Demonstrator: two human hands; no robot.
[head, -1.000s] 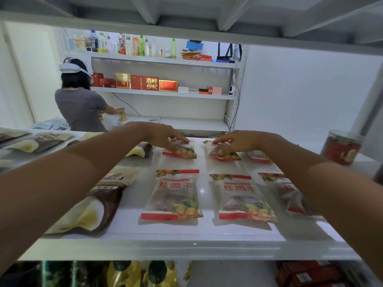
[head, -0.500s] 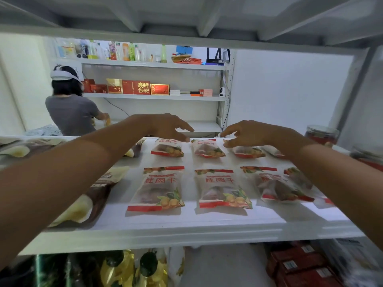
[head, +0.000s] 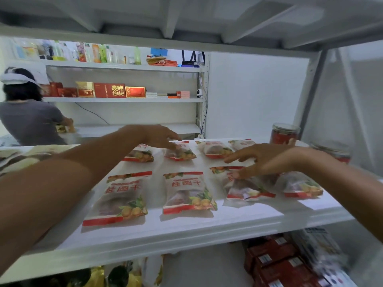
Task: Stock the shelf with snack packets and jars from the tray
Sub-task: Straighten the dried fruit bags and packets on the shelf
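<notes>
Clear snack packets [head: 187,192] with red bands and yellow fruit prints lie flat in two rows on the white shelf [head: 186,230], mid-frame. Two red-filled clear jars [head: 285,134] stand upright at right.

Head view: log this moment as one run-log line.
stage: arranging packets on shelf | left hand: open, fingertips at back-row packet | right hand: open, over front-row packet | jars: upright, far right

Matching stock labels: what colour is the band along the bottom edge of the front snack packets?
Red, as on the front-left snack packet; clearest in the head view.
</notes>
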